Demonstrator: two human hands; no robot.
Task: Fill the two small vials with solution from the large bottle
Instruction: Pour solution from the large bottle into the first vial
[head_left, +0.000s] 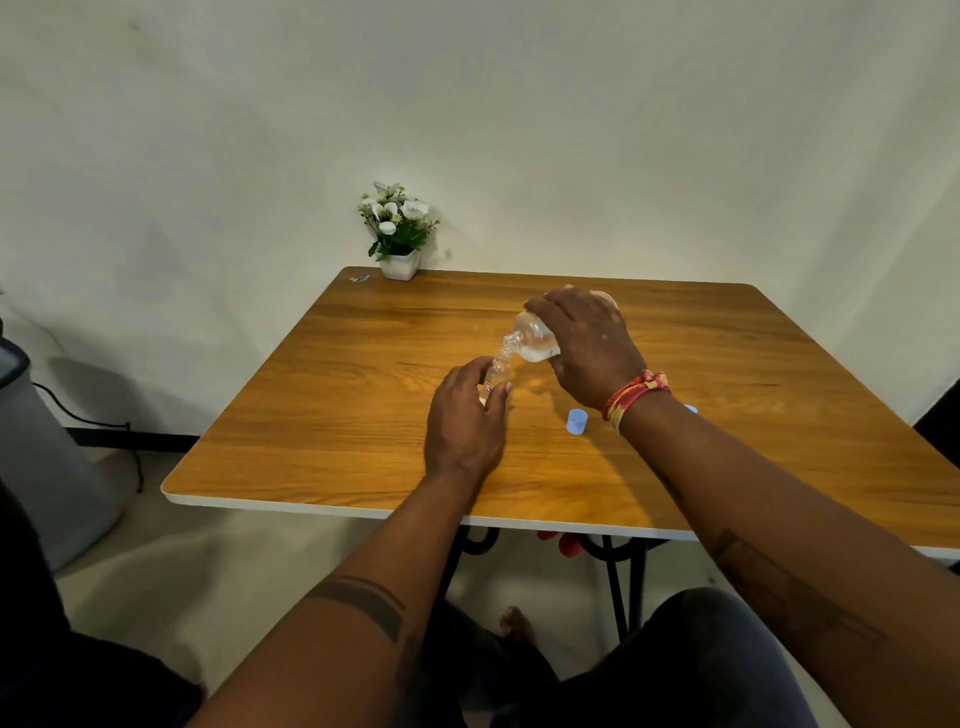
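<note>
Seen from the head camera, a person seated at a wooden table (363, 415) tipped a large clear bottle (535, 340) toward a small vial (496, 371), the two mouths almost meeting near the middle of the tabletop. The right hand (587, 348) was wrapped over the bottle's body, fingers clamped on it from above, a red and yellow thread band (636, 397) at the wrist. The left hand (465, 421) closed around the vial, fingers and thumb pinching its lower half to steady it on or just above the wood; which, the view did not settle. A pale blue cap (577, 420) stood open-end up beside the right wrist, a second blue piece (691, 409) half hidden behind the forearm. The second vial was not visible. A potted plant (399, 228) sat at the far edge. Pouring well here likely called for a slow tilt, the bottle's lip kept directly over the narrow opening, and a firm hold on the vial so it would not tip.
</note>
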